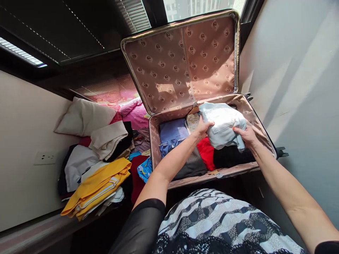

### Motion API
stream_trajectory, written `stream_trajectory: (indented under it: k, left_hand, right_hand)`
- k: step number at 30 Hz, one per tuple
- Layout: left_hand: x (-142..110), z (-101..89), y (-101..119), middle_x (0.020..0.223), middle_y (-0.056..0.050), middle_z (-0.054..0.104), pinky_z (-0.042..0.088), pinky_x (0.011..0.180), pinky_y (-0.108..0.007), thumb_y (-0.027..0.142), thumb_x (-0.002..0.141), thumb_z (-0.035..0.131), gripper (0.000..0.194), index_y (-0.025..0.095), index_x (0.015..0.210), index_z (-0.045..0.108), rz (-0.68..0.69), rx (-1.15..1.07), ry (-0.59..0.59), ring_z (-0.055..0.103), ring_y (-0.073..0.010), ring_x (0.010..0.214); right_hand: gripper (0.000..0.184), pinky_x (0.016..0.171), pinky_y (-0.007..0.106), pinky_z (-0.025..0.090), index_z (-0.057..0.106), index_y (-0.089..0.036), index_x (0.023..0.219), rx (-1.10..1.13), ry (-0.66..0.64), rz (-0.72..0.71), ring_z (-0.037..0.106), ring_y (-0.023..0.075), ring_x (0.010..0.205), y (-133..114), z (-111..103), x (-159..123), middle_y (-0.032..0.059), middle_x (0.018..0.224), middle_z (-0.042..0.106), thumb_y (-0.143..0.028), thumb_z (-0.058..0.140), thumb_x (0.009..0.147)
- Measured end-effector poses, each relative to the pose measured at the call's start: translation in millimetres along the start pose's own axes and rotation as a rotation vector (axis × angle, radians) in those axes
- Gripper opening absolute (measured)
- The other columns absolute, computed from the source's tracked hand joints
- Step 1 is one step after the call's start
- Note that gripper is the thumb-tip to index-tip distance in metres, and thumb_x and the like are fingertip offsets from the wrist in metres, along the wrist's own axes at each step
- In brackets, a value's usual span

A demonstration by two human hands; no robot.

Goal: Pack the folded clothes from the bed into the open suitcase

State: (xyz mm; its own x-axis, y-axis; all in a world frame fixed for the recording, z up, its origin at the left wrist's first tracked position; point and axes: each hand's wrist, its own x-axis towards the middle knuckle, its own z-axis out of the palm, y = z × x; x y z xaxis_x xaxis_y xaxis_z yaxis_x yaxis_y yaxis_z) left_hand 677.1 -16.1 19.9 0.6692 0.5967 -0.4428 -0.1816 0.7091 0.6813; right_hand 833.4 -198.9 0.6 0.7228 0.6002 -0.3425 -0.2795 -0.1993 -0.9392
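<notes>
A folded light-blue denim garment [224,123] is held up between my two hands, over the right part of an open suitcase [182,182]. My left hand [201,127] grips its left edge, thumb on top. On its right edge, my right hand [247,135] is closed with the thumb pressed on the cloth. Beneath and beside it in the suitcase lie blue folded clothes [173,132], a red cloth [206,153], a dark grey garment [193,165] and a black one [234,157]. A pale patterned item [193,121] sits near the back wall, partly hidden.
The suitcase lid [182,67] stands upright against the window. To the left are piled clothes with a yellow garment [100,187] on top, a beige folded cloth [108,137], a pillow [86,116] and pink bedding [135,114]. A wall [304,88] rises close on the right.
</notes>
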Motion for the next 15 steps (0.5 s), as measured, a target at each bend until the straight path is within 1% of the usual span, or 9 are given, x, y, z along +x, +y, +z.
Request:
stream_trajectory:
  k: [2, 5, 6, 8, 10, 12, 13, 15]
  left_hand:
    - [19, 27.3, -7, 0.116, -0.005, 0.081, 0.057, 0.112, -0.049, -0.001, 0.056, 0.077, 0.081, 0.024, 0.131, 0.064, -0.038, -0.062, -0.051, 0.074, -0.0297, 0.117]
    - [37, 56.3, -25, 0.113, -0.009, 0.082, 0.053, 0.118, -0.052, 0.0, 0.06, 0.069, 0.063, 0.02, 0.12, 0.068, -0.184, -0.179, -0.112, 0.073, -0.0336, 0.125]
    - [40, 63.0, -32, 0.111, -0.011, 0.083, 0.052, 0.119, -0.053, 0.001, 0.062, 0.068, 0.056, 0.019, 0.115, 0.069, -0.235, -0.207, -0.125, 0.073, -0.0343, 0.125]
    - [41, 72.7, -47, 0.105, -0.012, 0.083, 0.051, 0.12, -0.052, 0.0, 0.063, 0.066, 0.049, 0.019, 0.108, 0.07, -0.286, -0.257, -0.134, 0.074, -0.0341, 0.125]
    - [38, 78.1, -62, 0.099, -0.011, 0.082, 0.051, 0.121, -0.05, -0.002, 0.06, 0.064, 0.049, 0.019, 0.104, 0.071, -0.311, -0.303, -0.111, 0.076, -0.0321, 0.122]
    - [31, 79.5, -73, 0.096, -0.01, 0.082, 0.052, 0.121, -0.045, -0.003, 0.057, 0.062, 0.052, 0.017, 0.103, 0.072, -0.33, -0.333, -0.077, 0.078, -0.0295, 0.117]
    - [27, 78.9, -76, 0.097, -0.01, 0.081, 0.053, 0.12, -0.044, -0.002, 0.056, 0.061, 0.053, 0.016, 0.104, 0.072, -0.332, -0.347, -0.06, 0.078, -0.0284, 0.115]
    - [22, 75.7, -76, 0.101, -0.011, 0.081, 0.055, 0.118, -0.044, 0.001, 0.057, 0.059, 0.054, 0.015, 0.107, 0.071, -0.304, -0.385, -0.018, 0.078, -0.0275, 0.114]
  right_hand:
    - [0.061, 0.078, 0.042, 0.066, 0.072, -0.023, 0.098, -0.001, 0.034, -0.076, 0.076, 0.0239, 0.079, -7, -21, 14, 0.0033, 0.087, 0.08, -0.047, 0.102, 0.051]
    - [0.053, 0.076, 0.042, 0.067, 0.071, -0.023, 0.098, -0.035, 0.065, -0.159, 0.074, 0.0232, 0.078, -15, -52, 24, 0.0017, 0.086, 0.077, -0.044, 0.099, 0.058]
    - [0.049, 0.073, 0.041, 0.066, 0.071, -0.023, 0.096, -0.065, 0.075, -0.187, 0.073, 0.0224, 0.075, -18, -62, 27, 0.0009, 0.083, 0.075, -0.043, 0.097, 0.061]
    - [0.04, 0.07, 0.04, 0.065, 0.069, -0.022, 0.09, -0.175, 0.09, -0.243, 0.069, 0.0212, 0.071, -28, -78, 33, -0.0005, 0.076, 0.071, -0.041, 0.093, 0.064]
    - [0.033, 0.073, 0.041, 0.065, 0.07, -0.022, 0.088, -0.334, 0.077, -0.301, 0.07, 0.0229, 0.075, -43, -90, 42, 0.0006, 0.077, 0.07, -0.039, 0.089, 0.067]
    - [0.035, 0.086, 0.045, 0.066, 0.073, -0.023, 0.097, -0.484, 0.084, -0.375, 0.074, 0.0283, 0.093, -58, -94, 52, 0.0045, 0.091, 0.076, -0.04, 0.087, 0.069]
    - [0.042, 0.094, 0.049, 0.065, 0.074, -0.024, 0.106, -0.541, 0.126, -0.418, 0.074, 0.0316, 0.106, -63, -94, 54, 0.007, 0.103, 0.078, -0.041, 0.087, 0.07]
    - [0.065, 0.108, 0.055, 0.06, 0.069, -0.025, 0.128, -0.59, 0.308, -0.496, 0.066, 0.0368, 0.131, -65, -90, 50, 0.0123, 0.131, 0.074, -0.046, 0.089, 0.071]
